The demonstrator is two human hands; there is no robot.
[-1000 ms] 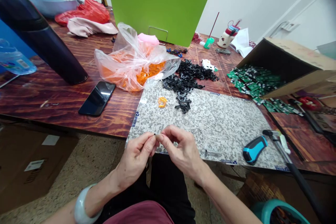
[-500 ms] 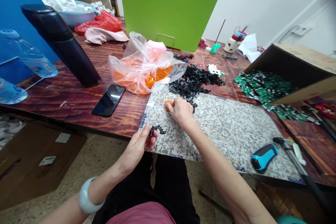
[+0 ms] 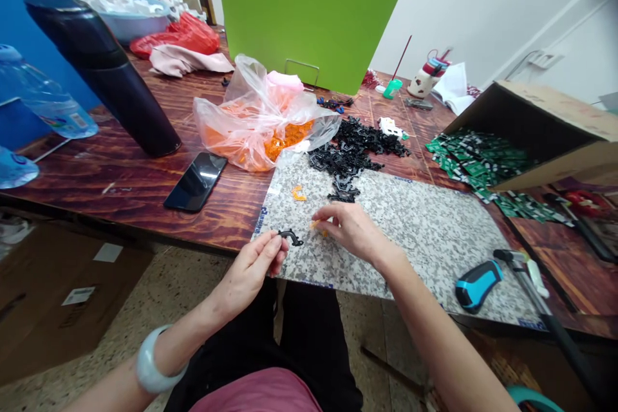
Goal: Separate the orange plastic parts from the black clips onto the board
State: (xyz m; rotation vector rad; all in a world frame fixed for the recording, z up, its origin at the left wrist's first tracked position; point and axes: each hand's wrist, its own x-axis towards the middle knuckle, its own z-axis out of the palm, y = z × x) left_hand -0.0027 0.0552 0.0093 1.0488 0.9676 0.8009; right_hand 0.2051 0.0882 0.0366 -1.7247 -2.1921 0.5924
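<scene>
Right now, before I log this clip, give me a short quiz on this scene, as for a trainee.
1. Which hand holds the black plastic clip?
2. True or false: the smartphone lies on the speckled board.
3. Fill in the blank: the small pieces by the fingertips of the right hand are ____ in colour.

Key:
1. The left hand
2. False: it lies on the wooden table, beside the board.
3. Orange
</scene>
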